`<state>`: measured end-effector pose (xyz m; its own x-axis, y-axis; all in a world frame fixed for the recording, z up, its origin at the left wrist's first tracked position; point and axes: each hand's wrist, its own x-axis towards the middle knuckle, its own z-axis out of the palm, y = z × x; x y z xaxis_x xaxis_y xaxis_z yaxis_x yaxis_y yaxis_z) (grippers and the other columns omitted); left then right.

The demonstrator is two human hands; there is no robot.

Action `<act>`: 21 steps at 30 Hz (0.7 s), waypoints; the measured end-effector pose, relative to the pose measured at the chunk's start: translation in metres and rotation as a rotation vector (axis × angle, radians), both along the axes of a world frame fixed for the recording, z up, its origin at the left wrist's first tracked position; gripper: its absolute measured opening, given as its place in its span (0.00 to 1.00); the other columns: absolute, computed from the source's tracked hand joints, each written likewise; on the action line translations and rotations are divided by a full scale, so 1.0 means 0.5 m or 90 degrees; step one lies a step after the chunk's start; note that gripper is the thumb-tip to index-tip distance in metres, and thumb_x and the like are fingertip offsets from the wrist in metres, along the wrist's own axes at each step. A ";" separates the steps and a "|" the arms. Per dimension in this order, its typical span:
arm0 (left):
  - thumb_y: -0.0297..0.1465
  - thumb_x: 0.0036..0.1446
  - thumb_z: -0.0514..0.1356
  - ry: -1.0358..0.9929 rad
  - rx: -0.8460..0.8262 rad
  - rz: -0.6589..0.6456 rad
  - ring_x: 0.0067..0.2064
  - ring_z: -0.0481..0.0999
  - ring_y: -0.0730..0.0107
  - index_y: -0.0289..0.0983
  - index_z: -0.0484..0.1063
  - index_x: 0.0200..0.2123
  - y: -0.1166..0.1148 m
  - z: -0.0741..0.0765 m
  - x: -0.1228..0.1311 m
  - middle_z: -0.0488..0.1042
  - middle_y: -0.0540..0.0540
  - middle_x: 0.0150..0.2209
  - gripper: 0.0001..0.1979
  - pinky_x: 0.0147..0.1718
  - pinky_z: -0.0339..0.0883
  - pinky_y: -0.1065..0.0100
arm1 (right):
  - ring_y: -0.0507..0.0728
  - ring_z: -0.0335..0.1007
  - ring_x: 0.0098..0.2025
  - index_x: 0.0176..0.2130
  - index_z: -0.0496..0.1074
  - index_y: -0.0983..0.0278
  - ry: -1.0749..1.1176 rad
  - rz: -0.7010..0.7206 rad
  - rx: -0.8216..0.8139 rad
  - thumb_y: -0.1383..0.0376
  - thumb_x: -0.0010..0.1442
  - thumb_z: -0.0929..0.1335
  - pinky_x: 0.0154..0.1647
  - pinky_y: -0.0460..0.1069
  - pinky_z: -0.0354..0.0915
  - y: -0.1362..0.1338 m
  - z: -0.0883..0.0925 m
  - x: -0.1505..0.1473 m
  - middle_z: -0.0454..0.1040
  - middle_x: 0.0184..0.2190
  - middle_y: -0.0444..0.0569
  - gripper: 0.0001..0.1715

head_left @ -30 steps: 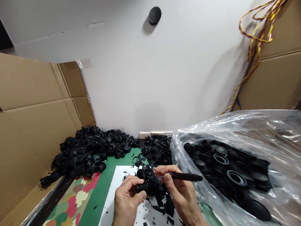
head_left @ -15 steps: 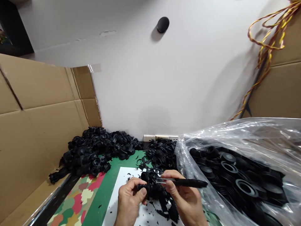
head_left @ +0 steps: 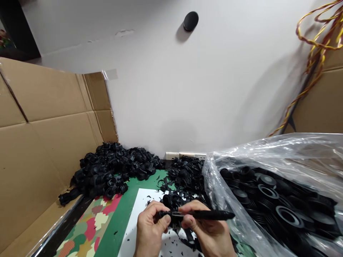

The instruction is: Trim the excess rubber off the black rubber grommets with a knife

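Observation:
My left hand (head_left: 152, 226) pinches a small black rubber piece (head_left: 162, 213) between thumb and fingers over the white sheet. In my right hand (head_left: 207, 228) is a slim tool with a long black handle (head_left: 213, 215), held roughly level. Its thin metal end (head_left: 175, 213) points left and reaches the piece at my left fingertips; the exact contact is hidden. Black rubber pieces and scraps (head_left: 174, 200) lie just behind and below both hands. Small black trimmings dot the white sheet (head_left: 134, 217).
A large heap of black ribbed rubber parts (head_left: 115, 167) lies at the back left beside a cardboard panel (head_left: 53, 139). Black scraps (head_left: 186, 175) are piled at the back centre. On the right, a clear plastic bag (head_left: 214, 178) holds black round parts (head_left: 289, 216). A green mat (head_left: 115, 217) lies underneath.
The tool's metal end has moved slightly left and down to the piece in my left hand. My two hands are closer together, and the view has shifted a little.

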<state>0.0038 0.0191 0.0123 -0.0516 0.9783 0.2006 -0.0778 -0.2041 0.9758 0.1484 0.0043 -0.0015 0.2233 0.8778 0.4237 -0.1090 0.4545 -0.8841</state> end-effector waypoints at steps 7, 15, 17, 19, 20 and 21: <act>0.24 0.40 0.66 0.041 0.029 0.003 0.25 0.66 0.71 0.36 0.77 0.21 -0.002 -0.006 -0.002 0.70 0.49 0.25 0.02 0.22 0.60 0.73 | 0.55 0.67 0.23 0.30 0.77 0.61 -0.005 0.027 0.021 0.53 0.54 0.71 0.23 0.48 0.64 -0.003 0.011 -0.002 0.71 0.23 0.47 0.14; 0.23 0.39 0.65 0.031 0.000 0.005 0.20 0.63 0.76 0.35 0.76 0.21 -0.003 -0.005 0.004 0.69 0.51 0.25 0.03 0.17 0.58 0.75 | 0.54 0.68 0.24 0.29 0.76 0.59 -0.122 -0.032 0.130 0.56 0.58 0.68 0.25 0.46 0.63 -0.011 0.012 -0.007 0.74 0.24 0.46 0.11; 0.24 0.39 0.65 0.030 -0.002 0.009 0.20 0.63 0.76 0.35 0.75 0.20 -0.005 -0.002 0.005 0.69 0.51 0.24 0.02 0.17 0.58 0.75 | 0.54 0.68 0.25 0.30 0.76 0.59 -0.135 -0.050 0.148 0.59 0.60 0.67 0.26 0.47 0.63 -0.010 0.010 -0.004 0.74 0.25 0.47 0.10; 0.24 0.38 0.65 0.036 -0.001 0.016 0.21 0.63 0.75 0.35 0.76 0.20 -0.006 0.000 0.005 0.69 0.50 0.24 0.02 0.18 0.58 0.74 | 0.54 0.67 0.25 0.31 0.76 0.59 -0.129 -0.056 0.121 0.60 0.60 0.68 0.24 0.47 0.62 -0.006 0.007 0.002 0.73 0.25 0.47 0.09; 0.24 0.38 0.65 0.039 0.000 0.017 0.21 0.63 0.75 0.35 0.76 0.20 -0.005 0.000 0.005 0.69 0.50 0.24 0.02 0.18 0.58 0.74 | 0.54 0.67 0.24 0.31 0.76 0.60 -0.119 -0.052 0.103 0.60 0.59 0.68 0.24 0.47 0.62 -0.004 0.005 0.005 0.72 0.25 0.46 0.08; 0.24 0.38 0.65 0.041 0.002 0.017 0.21 0.63 0.75 0.35 0.76 0.20 -0.005 0.000 0.005 0.69 0.50 0.24 0.02 0.18 0.58 0.74 | 0.54 0.67 0.24 0.32 0.76 0.60 -0.105 -0.047 0.089 0.59 0.59 0.68 0.24 0.47 0.63 -0.002 0.004 0.008 0.72 0.24 0.46 0.08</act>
